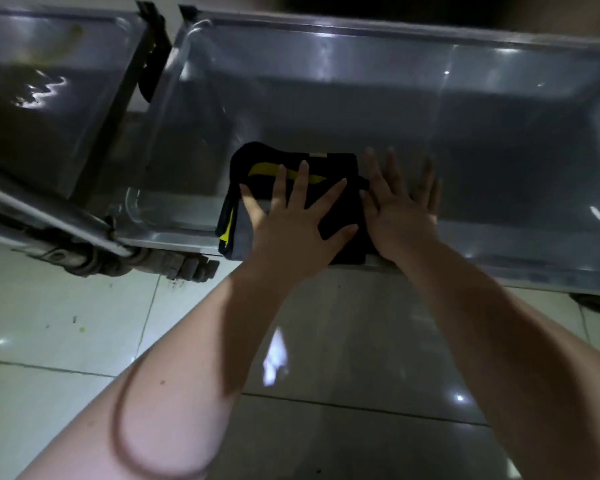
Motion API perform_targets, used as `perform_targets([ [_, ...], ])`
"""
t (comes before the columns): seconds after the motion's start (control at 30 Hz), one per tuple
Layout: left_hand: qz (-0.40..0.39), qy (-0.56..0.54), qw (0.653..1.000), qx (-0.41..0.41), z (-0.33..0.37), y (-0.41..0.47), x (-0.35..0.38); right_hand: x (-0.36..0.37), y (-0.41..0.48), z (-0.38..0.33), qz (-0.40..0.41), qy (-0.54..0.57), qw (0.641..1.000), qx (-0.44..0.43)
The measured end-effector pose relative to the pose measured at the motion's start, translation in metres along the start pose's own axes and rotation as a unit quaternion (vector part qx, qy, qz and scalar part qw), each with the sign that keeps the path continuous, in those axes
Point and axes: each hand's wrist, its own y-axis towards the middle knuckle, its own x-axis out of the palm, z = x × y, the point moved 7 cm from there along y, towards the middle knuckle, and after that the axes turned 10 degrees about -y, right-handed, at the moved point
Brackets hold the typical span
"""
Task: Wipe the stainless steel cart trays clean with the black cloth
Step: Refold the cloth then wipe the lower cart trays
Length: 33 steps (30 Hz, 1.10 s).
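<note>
A folded black cloth (257, 161) with yellow stripes lies over the near rim of a large stainless steel cart tray (430, 98). My left hand (291, 216) presses flat on top of the cloth, fingers spread. My right hand (399, 206) lies flat beside it, with the thumb side touching the cloth's right edge and the fingers spread on the tray's inner wall. The right hand looks blurred. A second steel tray (49, 98) stands at the left, with a smeared, dirty bottom.
A dark frame post (132, 84) separates the two trays. A cart wheel and grimy bracket (125, 261) sit under the left tray's corner. Another wheel (596, 303) shows at the right. Glossy white floor tiles (66, 323) lie below.
</note>
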Motion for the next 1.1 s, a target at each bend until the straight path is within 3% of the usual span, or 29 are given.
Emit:
perform_targets([
  [0.2,-0.019,-0.017,0.995,-0.100,-0.098,-0.019,-0.027,0.009,0.004,-0.003,-0.010,-0.016,1.000,-0.004],
  [0.33,-0.038,-0.005,0.996,-0.076,-0.105,0.010,-0.027,0.008,0.003,-0.006,-0.009,-0.030,1.000,-0.004],
  [0.47,-0.005,0.007,0.998,-0.062,-0.106,0.070,-0.034,0.006,0.002,-0.006,-0.006,-0.028,1.000,-0.007],
  [0.67,-0.004,0.004,0.995,-0.103,-0.104,0.128,-0.041,0.007,0.006,-0.005,-0.012,-0.016,1.000,0.000],
  [0.93,-0.014,0.013,1.000,-0.004,-0.062,0.030,-0.017,0.009,0.010,-0.005,-0.028,-0.014,0.999,0.002],
  [1.1,-0.051,0.002,0.999,-0.003,-0.073,0.008,-0.016,0.008,0.008,-0.003,-0.024,-0.001,1.000,-0.001],
])
